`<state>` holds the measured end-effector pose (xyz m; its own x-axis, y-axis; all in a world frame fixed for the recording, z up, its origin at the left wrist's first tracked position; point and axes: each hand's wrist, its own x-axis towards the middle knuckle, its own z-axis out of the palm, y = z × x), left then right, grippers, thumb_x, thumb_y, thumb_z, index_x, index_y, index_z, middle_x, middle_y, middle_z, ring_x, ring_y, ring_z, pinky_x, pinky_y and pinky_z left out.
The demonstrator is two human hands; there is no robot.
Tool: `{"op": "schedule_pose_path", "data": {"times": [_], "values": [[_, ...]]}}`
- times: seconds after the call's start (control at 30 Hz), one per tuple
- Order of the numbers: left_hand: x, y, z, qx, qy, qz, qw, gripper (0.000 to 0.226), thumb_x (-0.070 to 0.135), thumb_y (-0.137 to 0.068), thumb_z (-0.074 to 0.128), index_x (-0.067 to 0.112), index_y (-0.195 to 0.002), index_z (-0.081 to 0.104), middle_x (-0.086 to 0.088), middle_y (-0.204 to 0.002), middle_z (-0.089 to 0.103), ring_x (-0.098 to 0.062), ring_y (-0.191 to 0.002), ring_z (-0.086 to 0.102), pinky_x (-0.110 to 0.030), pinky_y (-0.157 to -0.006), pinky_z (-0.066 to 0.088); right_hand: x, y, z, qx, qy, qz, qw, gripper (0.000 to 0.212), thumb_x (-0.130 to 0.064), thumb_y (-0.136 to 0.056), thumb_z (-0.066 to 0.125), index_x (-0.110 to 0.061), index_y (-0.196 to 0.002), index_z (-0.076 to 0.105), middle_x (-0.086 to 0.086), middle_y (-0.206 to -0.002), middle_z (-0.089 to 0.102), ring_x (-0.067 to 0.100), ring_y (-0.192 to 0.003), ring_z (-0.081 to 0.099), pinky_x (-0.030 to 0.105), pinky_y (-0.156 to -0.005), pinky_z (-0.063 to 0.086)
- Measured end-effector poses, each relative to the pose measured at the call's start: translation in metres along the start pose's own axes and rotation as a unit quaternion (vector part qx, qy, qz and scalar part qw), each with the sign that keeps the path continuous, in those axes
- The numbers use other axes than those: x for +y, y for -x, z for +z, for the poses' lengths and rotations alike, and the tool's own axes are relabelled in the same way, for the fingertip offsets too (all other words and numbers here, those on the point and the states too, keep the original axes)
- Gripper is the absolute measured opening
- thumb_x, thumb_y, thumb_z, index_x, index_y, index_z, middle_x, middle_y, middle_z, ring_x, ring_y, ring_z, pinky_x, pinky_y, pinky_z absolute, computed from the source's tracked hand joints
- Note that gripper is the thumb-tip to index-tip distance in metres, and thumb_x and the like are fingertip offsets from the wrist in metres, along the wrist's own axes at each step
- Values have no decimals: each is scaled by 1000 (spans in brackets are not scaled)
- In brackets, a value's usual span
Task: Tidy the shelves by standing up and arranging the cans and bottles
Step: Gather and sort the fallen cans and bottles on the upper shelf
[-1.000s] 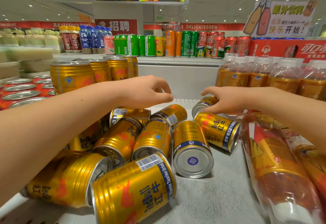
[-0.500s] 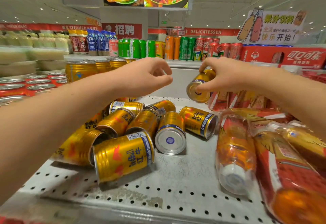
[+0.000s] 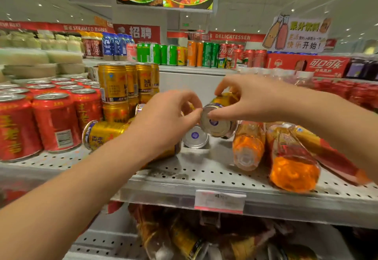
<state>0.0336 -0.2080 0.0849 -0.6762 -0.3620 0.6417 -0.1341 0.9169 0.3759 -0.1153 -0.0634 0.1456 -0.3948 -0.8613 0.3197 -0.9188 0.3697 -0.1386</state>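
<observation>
My right hand (image 3: 251, 100) grips a gold can (image 3: 216, 123) from above and holds it in the air, tilted, with its silver base toward me. The fingertips of my left hand (image 3: 167, 122) pinch the rim of that base from the left. Below them several gold cans lie on their sides on the perforated shelf (image 3: 204, 173): one (image 3: 102, 132) to the left, another (image 3: 195, 137) showing its base. My left arm hides the others. Gold cans (image 3: 113, 83) stand stacked at the back left. Orange drink bottles (image 3: 248, 145) lie on their sides to the right.
Upright red cans (image 3: 55, 120) fill the shelf's left part. A price tag (image 3: 219, 200) hangs on the shelf's front edge. More bottles (image 3: 184, 237) lie on the shelf below. Colourful cans (image 3: 169, 55) stand on a far display.
My right hand has lifted the gold can off the shelf and brought it toward the middle. My left hand has come across to its base. The view has pulled back and down.
</observation>
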Motion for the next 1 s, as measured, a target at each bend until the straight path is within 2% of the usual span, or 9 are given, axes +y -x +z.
{"op": "schedule_pose_path", "data": {"times": [0.1, 0.23, 0.4, 0.47, 0.6, 0.7, 0.8, 0.87, 1.0], "values": [[2, 27, -2, -10, 10, -4, 1000, 11, 38, -93, 67, 36, -104, 67, 15, -77, 66, 0, -68, 60, -25, -62, 48, -17, 19, 2, -1, 1, 7, 1000, 58, -75, -71, 66, -42, -117, 55, -16, -98, 62, 2, -78, 63, 31, -70, 57], [-8, 61, -8, -47, -14, -14, 999, 24, 46, -93, 65, 36, -115, 59, 14, -79, 67, -7, -73, 64, -37, -68, 55, -35, 39, 11, -2, 17, 28, 999, 58, -75, -73, 66, -41, -119, 54, -15, -100, 62, 2, -82, 58, 32, -70, 56], [-31, 94, -19, -70, -108, 50, 990, 24, 54, -95, 54, 37, -107, 66, 15, -88, 64, -6, -83, 59, -30, -65, 49, -57, 62, 31, 2, 28, 30, 999, 59, -78, -71, 65, -42, -116, 55, -18, -96, 59, 0, -80, 56, 30, -68, 52], [-39, 106, -21, -88, -131, 82, 984, 27, 52, -98, 51, 35, -107, 71, 16, -97, 63, -6, -92, 57, -29, -71, 51, -65, 69, 43, 0, 40, 24, 999, 58, -77, -70, 64, -42, -115, 55, -17, -97, 59, 0, -81, 55, 27, -66, 49], [-50, 122, -18, -74, -122, 110, 984, 30, 42, -100, 54, 29, -120, 71, 11, -111, 63, -10, -103, 54, -29, -86, 49, -74, 76, 54, 22, 36, 31, 999, 54, -76, -74, 62, -42, -116, 56, -23, -92, 52, -4, -77, 50, 19, -56, 34], [-54, 127, -15, -56, -110, 106, 987, 31, 42, -99, 56, 28, -123, 70, 10, -110, 63, -11, -102, 52, -28, -87, 47, -78, 76, 58, 22, 33, 54, 998, 57, -76, -76, 62, -40, -121, 57, -23, -92, 52, -2, -79, 53, 21, -58, 41], [-57, 131, -11, -44, -98, 98, 989, 30, 41, -99, 56, 28, -122, 70, 11, -109, 63, -10, -100, 52, -27, -87, 47, -81, 75, 67, 33, 14, 89, 995, 65, -78, -77, 59, -37, -126, 58, -13, -105, 62, 8, -88, 60, 33, -72, 56], [-56, 132, -9, -36, -90, 98, 990, 28, 39, -99, 57, 27, -120, 70, 11, -107, 63, -10, -98, 51, -26, -85, 46, -82, 75, 72, 52, 17, 102, 993, 63, -75, -80, 58, -33, -128, 58, -8, -108, 65, 13, -90, 62, 38, -76, 57], [-54, 134, -7, -13, -72, 95, 993, 21, 31, -97, 60, 23, -112, 72, 8, -103, 65, -12, -94, 53, -29, -83, 48, -85, 75, 82, 87, 30, 105, 990, 57, -68, -87, 56, -30, -129, 58, -2, -115, 62, 18, -97, 61, 38, -79, 56]]}}
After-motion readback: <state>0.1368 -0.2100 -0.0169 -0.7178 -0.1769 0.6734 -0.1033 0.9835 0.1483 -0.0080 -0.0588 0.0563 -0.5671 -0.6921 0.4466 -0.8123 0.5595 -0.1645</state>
